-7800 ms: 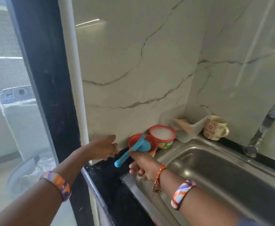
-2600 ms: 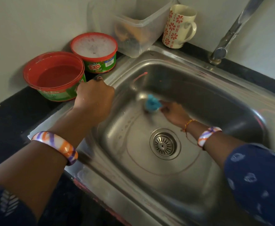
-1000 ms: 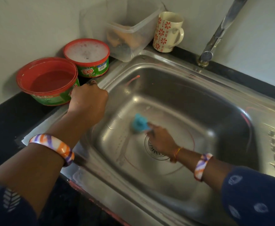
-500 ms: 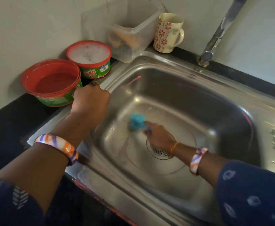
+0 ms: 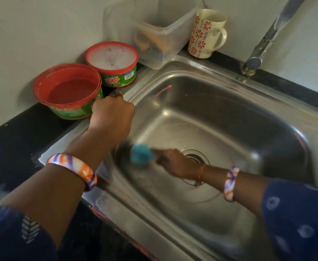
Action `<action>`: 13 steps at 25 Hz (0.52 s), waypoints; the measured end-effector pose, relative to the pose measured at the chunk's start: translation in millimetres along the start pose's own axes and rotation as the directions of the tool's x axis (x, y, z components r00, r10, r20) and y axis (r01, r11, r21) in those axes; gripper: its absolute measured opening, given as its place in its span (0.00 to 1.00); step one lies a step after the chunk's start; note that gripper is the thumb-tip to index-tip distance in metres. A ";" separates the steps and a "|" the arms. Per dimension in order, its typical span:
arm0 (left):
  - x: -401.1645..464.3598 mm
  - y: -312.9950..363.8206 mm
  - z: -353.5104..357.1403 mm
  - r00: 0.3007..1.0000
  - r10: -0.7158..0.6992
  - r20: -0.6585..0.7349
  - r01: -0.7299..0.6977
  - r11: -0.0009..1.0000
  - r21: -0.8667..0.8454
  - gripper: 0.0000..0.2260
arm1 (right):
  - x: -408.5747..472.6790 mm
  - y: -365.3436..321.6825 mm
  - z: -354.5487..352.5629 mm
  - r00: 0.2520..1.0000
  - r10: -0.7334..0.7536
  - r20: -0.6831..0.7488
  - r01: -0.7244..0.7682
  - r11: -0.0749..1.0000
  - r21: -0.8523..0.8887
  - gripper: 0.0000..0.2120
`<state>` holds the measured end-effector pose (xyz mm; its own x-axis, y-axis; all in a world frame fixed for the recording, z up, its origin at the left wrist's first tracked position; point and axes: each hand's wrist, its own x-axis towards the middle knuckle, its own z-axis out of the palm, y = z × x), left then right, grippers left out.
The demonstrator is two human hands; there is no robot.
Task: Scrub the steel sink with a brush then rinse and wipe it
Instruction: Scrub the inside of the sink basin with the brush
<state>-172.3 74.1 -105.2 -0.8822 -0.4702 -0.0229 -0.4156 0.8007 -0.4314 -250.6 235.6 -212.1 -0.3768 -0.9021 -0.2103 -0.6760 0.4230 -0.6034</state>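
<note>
Down at the steel sink [image 5: 220, 113] floor, our right hand [image 5: 175, 163] gripping the blue brush [image 5: 142, 154] near the drain [image 5: 194, 157], our left hand [image 5: 113, 117] curled on the left rim, whether it holds anything we cannot tell.

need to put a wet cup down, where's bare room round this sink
Bare: the black counter left of the steel sink, below the empty red tub, and the sink's near rim. Crowded: the back-left corner, with both tubs, the clear plastic box and the floral mug.
</note>
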 end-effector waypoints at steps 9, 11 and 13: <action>2.2 3.0 -1.2 1.000 -0.014 0.012 0.014 1.000 -0.022 0.14 | 41.3 18.6 -19.6 0.955 0.207 -0.211 -0.219 0.975 -0.039 0.16; 3.2 2.1 -1.6 1.000 -0.017 0.008 0.017 1.000 -0.016 0.14 | -8.7 -7.5 8.0 0.995 -0.088 0.041 0.089 0.996 -0.022 0.16; 3.7 0.6 -1.6 1.000 -0.019 0.010 0.019 1.000 -0.017 0.14 | -24.4 12.7 -1.0 0.982 -0.168 0.086 0.178 0.976 -0.128 0.16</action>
<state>-176.1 73.4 -104.0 -0.8720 -0.4890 -0.0239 -0.4360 0.7978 -0.4164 -250.6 263.0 -213.8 -0.2024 -0.9642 -0.1712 -0.8075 0.2633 -0.5279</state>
